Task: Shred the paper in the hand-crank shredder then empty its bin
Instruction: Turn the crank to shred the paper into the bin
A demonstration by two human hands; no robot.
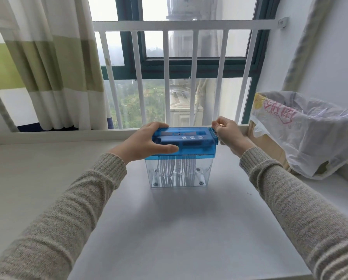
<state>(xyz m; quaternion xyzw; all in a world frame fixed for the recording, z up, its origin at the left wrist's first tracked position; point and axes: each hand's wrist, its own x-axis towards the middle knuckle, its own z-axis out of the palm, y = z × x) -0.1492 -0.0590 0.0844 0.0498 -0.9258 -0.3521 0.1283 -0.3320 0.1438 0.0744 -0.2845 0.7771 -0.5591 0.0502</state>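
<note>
Grey sleeves (pixel 84 201) cross a white table (pixel 179 229) toward, seemingly, a windowsill (pixel 68 135).

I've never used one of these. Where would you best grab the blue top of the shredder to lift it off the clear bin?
Probably by the long front and back edges of the blue top, coming from above. It is a wide, flat block, and the left hand already spans its left end that way. Avoid the right end, where the right hand holds the crank.
</note>
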